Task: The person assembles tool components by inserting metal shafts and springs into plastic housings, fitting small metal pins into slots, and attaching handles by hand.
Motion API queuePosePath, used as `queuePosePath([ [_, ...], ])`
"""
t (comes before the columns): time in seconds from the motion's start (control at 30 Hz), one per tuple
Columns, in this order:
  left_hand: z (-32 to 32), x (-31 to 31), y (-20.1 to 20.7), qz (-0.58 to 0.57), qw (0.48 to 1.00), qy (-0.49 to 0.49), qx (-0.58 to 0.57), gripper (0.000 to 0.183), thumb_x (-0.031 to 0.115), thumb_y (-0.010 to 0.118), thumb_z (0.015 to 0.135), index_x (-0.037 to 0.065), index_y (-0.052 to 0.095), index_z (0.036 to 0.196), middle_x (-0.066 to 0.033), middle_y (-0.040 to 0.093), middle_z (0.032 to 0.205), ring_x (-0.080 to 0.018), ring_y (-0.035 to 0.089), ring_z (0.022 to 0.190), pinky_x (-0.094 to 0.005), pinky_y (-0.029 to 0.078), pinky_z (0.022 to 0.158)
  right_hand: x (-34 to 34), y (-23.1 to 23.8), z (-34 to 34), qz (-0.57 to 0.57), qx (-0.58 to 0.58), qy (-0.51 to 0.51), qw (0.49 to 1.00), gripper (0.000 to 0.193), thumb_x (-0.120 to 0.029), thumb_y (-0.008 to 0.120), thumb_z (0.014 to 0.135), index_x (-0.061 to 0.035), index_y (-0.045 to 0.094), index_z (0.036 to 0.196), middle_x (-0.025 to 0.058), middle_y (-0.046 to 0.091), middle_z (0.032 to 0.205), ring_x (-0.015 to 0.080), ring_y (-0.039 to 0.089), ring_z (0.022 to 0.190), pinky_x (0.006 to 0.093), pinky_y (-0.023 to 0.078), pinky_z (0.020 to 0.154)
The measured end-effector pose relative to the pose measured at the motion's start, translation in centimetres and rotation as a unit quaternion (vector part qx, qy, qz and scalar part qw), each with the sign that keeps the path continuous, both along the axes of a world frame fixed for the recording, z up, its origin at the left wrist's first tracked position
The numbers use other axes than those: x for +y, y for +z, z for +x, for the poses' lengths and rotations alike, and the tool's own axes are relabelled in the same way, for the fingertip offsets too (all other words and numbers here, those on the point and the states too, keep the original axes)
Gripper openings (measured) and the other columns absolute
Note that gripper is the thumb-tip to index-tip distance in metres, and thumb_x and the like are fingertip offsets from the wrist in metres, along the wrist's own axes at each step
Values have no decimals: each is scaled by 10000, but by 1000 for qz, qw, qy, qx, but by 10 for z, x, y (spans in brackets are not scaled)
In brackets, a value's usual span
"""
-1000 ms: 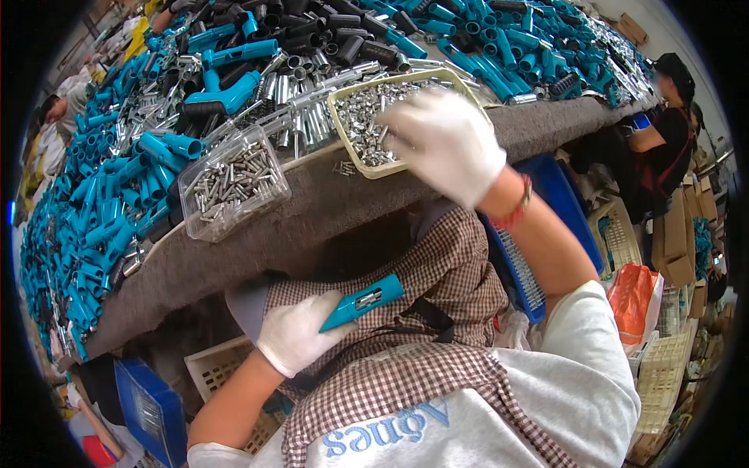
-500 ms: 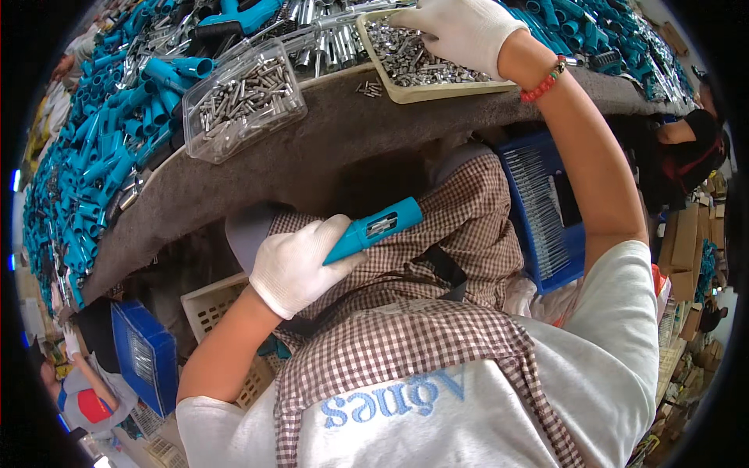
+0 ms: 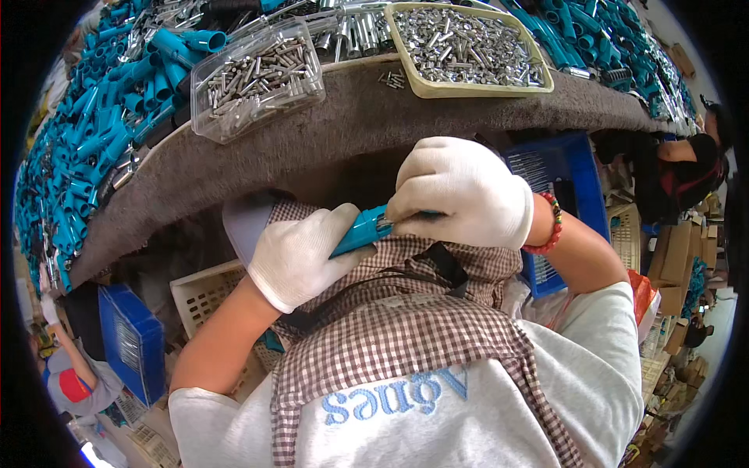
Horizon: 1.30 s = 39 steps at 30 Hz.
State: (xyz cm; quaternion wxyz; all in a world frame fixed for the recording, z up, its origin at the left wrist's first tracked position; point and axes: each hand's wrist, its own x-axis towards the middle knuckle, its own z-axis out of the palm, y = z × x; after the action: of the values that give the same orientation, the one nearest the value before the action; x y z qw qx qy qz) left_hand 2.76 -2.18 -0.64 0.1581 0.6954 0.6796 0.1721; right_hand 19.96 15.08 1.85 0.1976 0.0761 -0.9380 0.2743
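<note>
My left hand (image 3: 304, 253), in a white knit glove, is wrapped round a teal plastic tube housing (image 3: 360, 234) held above my lap. Metal shows inside the slot in the tube's side. My right hand (image 3: 460, 191), gloved the same way, bends over the tube's far end with thumb and fingers pressed together at the slot. Whatever those fingertips pinch is hidden. Beyond the hands, on the bench, sits a cream tray (image 3: 476, 90) of small metal pieces. To its left is a clear plastic box (image 3: 204, 121) of short metal pins.
A heap of teal tubes (image 3: 101, 148) covers the bench's left side, with more teal parts (image 3: 585, 31) at the right. Several loose pins (image 3: 392, 79) lie near the padded bench edge (image 3: 296, 129). Blue crates (image 3: 593, 179) and a cream slatted crate (image 3: 191, 296) stand below. Another person's arm (image 3: 677, 150) shows far right.
My right hand has left the cream tray and come down to the tube's far end. The tube stays in my left hand, and the view has shifted slightly.
</note>
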Motion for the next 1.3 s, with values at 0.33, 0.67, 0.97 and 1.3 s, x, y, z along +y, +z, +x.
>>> queuePosePath([
  [0.33,-1,1,-9,24,999,-22,26,446,304,789,701,84,633,1056,-111,650,811,-287,656,670,-356,525,590,-23,21,-1,277,-129,25,952,71,-186,611,735,-118,623,753,11,581,779,192,589,780,317,484,711],
  [0.67,2,2,-8,41,991,-60,113,500,361,764,692,106,614,1095,-68,614,753,-254,626,591,-354,499,522,-12,-17,7,-265,-272,-50,924,254,-172,678,790,-61,571,992,138,639,863,309,640,827,389,503,747],
  [0.97,8,12,-2,78,997,-1,-26,512,324,778,702,125,607,1142,-90,648,813,-270,654,663,-354,520,572,5,26,30,-118,-143,-139,973,292,-263,710,787,-72,661,1002,128,670,875,310,648,832,389,519,753],
  [1.3,31,26,21,-1,976,44,-212,487,216,798,688,27,629,1104,-165,683,926,-284,689,822,-330,526,736,64,51,57,170,223,-493,824,164,-17,607,816,-45,696,952,119,670,877,279,640,755,370,510,690],
])
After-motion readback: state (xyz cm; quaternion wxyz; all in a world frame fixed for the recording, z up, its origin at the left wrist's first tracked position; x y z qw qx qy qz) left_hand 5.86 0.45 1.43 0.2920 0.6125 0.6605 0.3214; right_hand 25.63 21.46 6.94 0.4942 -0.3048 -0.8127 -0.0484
